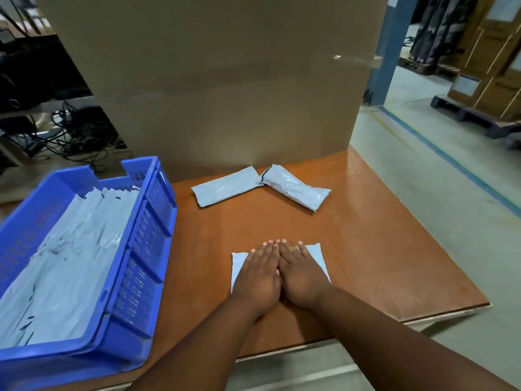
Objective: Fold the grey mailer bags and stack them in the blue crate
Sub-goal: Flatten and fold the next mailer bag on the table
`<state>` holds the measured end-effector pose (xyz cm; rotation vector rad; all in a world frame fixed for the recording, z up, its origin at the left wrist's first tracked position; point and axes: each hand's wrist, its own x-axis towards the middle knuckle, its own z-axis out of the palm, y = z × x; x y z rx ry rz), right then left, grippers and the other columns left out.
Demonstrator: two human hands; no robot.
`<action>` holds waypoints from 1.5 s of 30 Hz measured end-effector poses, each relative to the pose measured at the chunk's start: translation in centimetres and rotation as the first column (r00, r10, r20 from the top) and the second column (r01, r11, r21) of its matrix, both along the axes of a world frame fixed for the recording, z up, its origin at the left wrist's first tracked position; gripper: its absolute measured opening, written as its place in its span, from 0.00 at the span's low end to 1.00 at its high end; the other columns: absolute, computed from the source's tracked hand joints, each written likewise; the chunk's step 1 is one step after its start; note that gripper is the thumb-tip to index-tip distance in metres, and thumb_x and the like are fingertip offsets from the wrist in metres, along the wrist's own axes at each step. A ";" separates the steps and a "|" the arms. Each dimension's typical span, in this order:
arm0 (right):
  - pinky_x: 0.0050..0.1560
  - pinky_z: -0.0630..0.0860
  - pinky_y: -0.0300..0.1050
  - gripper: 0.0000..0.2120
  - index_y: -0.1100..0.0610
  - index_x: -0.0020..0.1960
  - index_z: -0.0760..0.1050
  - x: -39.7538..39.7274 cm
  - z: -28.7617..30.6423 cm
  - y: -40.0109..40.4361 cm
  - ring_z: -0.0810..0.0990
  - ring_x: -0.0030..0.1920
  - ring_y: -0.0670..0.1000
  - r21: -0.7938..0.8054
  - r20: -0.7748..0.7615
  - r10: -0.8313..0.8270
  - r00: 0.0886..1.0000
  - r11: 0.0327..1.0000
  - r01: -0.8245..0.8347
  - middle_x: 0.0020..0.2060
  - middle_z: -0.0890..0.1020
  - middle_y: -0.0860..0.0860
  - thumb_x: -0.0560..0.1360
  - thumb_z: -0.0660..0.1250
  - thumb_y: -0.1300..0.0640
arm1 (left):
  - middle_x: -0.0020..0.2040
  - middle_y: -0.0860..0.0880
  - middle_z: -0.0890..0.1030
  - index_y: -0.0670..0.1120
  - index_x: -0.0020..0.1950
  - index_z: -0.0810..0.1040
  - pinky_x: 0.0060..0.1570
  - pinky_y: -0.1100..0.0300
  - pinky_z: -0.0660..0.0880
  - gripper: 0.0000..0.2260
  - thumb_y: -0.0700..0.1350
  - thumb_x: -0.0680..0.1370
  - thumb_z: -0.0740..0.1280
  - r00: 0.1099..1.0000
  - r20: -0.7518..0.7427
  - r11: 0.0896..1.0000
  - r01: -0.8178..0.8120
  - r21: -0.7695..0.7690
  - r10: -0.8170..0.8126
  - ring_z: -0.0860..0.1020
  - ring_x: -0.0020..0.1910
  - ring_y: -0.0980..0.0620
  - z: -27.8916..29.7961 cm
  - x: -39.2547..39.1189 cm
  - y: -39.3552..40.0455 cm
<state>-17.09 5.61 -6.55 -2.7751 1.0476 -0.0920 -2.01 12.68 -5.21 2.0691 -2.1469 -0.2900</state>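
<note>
Left hand (pixel 260 273) and right hand (pixel 300 273) lie side by side, fingers straight, pressing flat a grey mailer bag (pixel 320 259) on the brown table (pixel 380 249). Left of it, the blue crate (pixel 146 244) holds stacked bags (pixel 73 249). Beyond it, two folded mailers (pixel 227 189) (pixel 296 186) lie before a cardboard box (pixel 225 80).

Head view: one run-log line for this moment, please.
left hand and right hand: flat, pressing mailer bag on table | two folded bags behind | blue crate: holds bags
</note>
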 end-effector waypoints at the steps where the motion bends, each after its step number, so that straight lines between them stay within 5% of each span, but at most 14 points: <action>1: 0.83 0.38 0.54 0.32 0.54 0.87 0.48 -0.2 -0.6 0.0 0.48 0.86 0.54 -0.005 0.011 0.003 1.000 1.000 -0.003 0.86 0.55 0.53 0.85 0.48 0.47 | 0.88 0.49 0.47 0.47 0.88 0.47 0.83 0.54 0.38 0.33 0.55 0.82 0.37 0.999 0.034 1.000 -0.003 -0.007 0.003 0.44 0.86 0.53 -0.7 0.2 0.3; 9: 0.84 0.39 0.58 0.37 0.51 0.87 0.46 -2.1 -1.0 -1.0 0.42 0.85 0.52 -0.008 -0.083 -0.088 0.993 0.996 0.088 0.86 0.46 0.51 0.84 0.40 0.33 | 0.87 0.51 0.49 0.51 0.87 0.47 0.83 0.46 0.50 0.31 0.61 0.85 0.44 0.996 0.084 0.999 -0.037 0.009 0.037 0.47 0.86 0.51 -2.8 3.6 1.7; 13: 0.83 0.38 0.60 0.36 0.47 0.86 0.40 -3.6 -0.7 -1.7 0.37 0.85 0.51 0.011 -0.131 -0.128 0.983 0.991 0.131 0.86 0.40 0.49 0.84 0.37 0.31 | 0.87 0.54 0.40 0.53 0.87 0.39 0.84 0.47 0.42 0.36 0.67 0.82 0.37 0.992 0.087 0.991 -0.096 0.098 0.087 0.40 0.85 0.54 -2.0 5.2 2.4; 17: 0.83 0.37 0.58 0.34 0.46 0.86 0.39 -5.0 0.1 -2.4 0.38 0.85 0.51 0.060 -0.161 -0.148 0.976 0.985 0.159 0.86 0.40 0.48 0.85 0.38 0.32 | 0.87 0.56 0.40 0.53 0.87 0.41 0.83 0.46 0.40 0.34 0.67 0.85 0.43 0.990 0.078 0.968 -0.134 0.211 0.119 0.39 0.85 0.55 -0.5 7.2 2.3; 20: 0.83 0.40 0.56 0.36 0.48 0.87 0.42 -5.8 1.1 -3.6 0.43 0.85 0.51 0.115 -0.161 -0.173 0.972 0.975 0.193 0.86 0.44 0.49 0.85 0.44 0.32 | 0.87 0.52 0.50 0.52 0.87 0.49 0.83 0.43 0.48 0.36 0.70 0.84 0.48 0.988 0.065 0.955 -0.154 0.252 0.142 0.50 0.86 0.51 1.4 8.0 0.9; 24: 0.82 0.56 0.51 0.41 0.48 0.87 0.48 -5.8 4.3 -4.8 0.61 0.81 0.55 0.102 -0.158 -0.045 0.986 0.993 0.061 0.83 0.61 0.52 0.82 0.60 0.32 | 0.81 0.50 0.69 0.57 0.86 0.53 0.77 0.47 0.66 0.45 0.70 0.76 0.67 0.987 -0.014 0.965 -0.153 0.212 0.160 0.69 0.78 0.46 4.0 7.3 -1.8; 28: 0.71 0.70 0.51 0.47 0.47 0.85 0.54 -4.1 5.8 -6.3 0.69 0.74 0.57 0.156 -0.204 -0.003 0.979 0.987 0.036 0.76 0.67 0.53 0.74 0.70 0.32 | 0.80 0.52 0.69 0.58 0.85 0.55 0.70 0.48 0.74 0.49 0.64 0.70 0.77 0.995 0.019 0.952 -0.104 0.289 0.103 0.69 0.77 0.45 5.3 6.2 -3.7; 30: 0.65 0.74 0.51 0.41 0.47 0.79 0.66 -3.6 6.0 -7.0 0.73 0.68 0.56 0.172 -0.199 -0.007 0.980 0.984 0.042 0.68 0.72 0.52 0.72 0.73 0.32 | 0.76 0.52 0.72 0.57 0.81 0.63 0.68 0.45 0.75 0.46 0.65 0.67 0.77 0.991 0.113 0.943 -0.101 0.317 0.068 0.69 0.75 0.44 5.7 6.0 -4.0; 32: 0.58 0.76 0.49 0.33 0.48 0.73 0.73 -3.3 6.5 -7.5 0.76 0.62 0.53 0.201 -0.167 0.001 0.986 0.979 0.033 0.62 0.74 0.50 0.73 0.74 0.36 | 0.63 0.52 0.77 0.56 0.66 0.74 0.61 0.47 0.76 0.34 0.67 0.65 0.77 0.981 0.192 0.942 -0.082 0.325 0.020 0.73 0.65 0.46 6.4 5.9 -4.1; 38: 0.43 0.68 0.46 0.11 0.47 0.50 0.74 -1.5 10.9 -9.7 0.77 0.49 0.51 0.193 -0.071 0.059 0.996 0.980 -0.044 0.48 0.79 0.47 0.75 0.75 0.46 | 0.45 0.50 0.78 0.50 0.41 0.78 0.42 0.52 0.75 0.19 0.63 0.70 0.79 0.980 0.188 0.975 -0.108 0.195 0.071 0.77 0.47 0.49 12.0 7.2 -3.8; 42: 0.39 0.67 0.45 0.10 0.48 0.55 0.76 3.5 17.0 -10.7 0.80 0.51 0.52 0.052 -0.031 0.107 0.994 0.993 -0.105 0.49 0.82 0.49 0.78 0.72 0.46 | 0.41 0.52 0.77 0.50 0.38 0.74 0.38 0.55 0.70 0.18 0.60 0.70 0.79 0.939 0.239 0.962 -0.267 0.061 0.245 0.78 0.45 0.48 18.0 9.2 -2.2; 45: 0.42 0.70 0.47 0.12 0.49 0.57 0.78 8.9 21.9 -10.5 0.80 0.49 0.53 -0.009 0.011 0.182 0.983 0.983 -0.182 0.48 0.81 0.49 0.78 0.73 0.46 | 0.45 0.52 0.79 0.50 0.44 0.78 0.42 0.55 0.74 0.13 0.55 0.71 0.78 0.884 0.269 0.921 -0.389 -0.036 0.384 0.80 0.49 0.46 22.9 11.4 0.6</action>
